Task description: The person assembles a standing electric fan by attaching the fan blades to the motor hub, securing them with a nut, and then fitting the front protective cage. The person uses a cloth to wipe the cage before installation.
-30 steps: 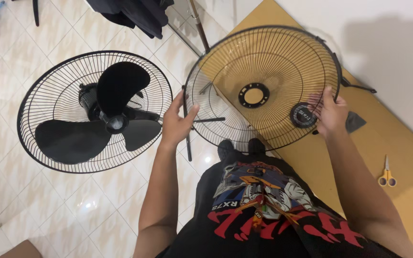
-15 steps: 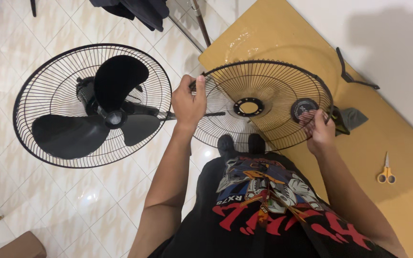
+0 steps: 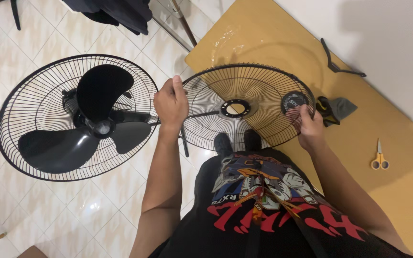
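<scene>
Loose round black wire fan grille [image 3: 244, 107] held flat above the feet, right of the black three-blade fan in its rear wire guard [image 3: 80, 119] on the tiled floor. Left hand [image 3: 170, 102] fisted on the grille's left rim; right hand [image 3: 307, 126] pinches the right rim, by the round black cap [image 3: 293, 100]. Best to keep both grips opposite and the grille level.

Clearance around the held fan grille [image 3: 244, 107]

We note our left hand [image 3: 170, 102] and right hand [image 3: 307, 125] gripping opposite rims; the fan with black blades [image 3: 80, 117] lies just beside our left, blocking that side. Rightward, a grey-and-yellow glove [image 3: 335, 109] sits near, yellow scissors [image 3: 379, 160] farther off; bare board [image 3: 407, 191] between allows passage.
</scene>
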